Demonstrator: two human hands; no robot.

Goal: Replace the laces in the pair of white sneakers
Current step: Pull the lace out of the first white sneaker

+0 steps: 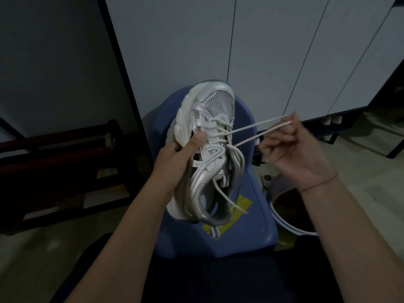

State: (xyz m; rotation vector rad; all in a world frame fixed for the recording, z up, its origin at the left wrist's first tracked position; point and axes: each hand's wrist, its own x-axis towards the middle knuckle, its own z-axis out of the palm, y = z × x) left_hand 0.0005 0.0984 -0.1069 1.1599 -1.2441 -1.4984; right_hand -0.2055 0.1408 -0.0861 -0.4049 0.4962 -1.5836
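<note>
left hand (172, 160) grips the white sneaker (209, 127). right hand (290, 149) pinches its lace (253, 126). bowl (282, 223) at lower right looks dark inside.

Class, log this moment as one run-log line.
left hand: grips sneaker | right hand: pinches taut lace | below: blue chair | lacing: unfinished

Your left grip (175, 159) holds the white sneaker (215, 103) by its side, toe pointing away, thumb beside the eyelet row; your right grip (290, 147) pinches two strands of the lace (251, 127), drawn taut rightward; blue chair (251, 217) below.
</note>
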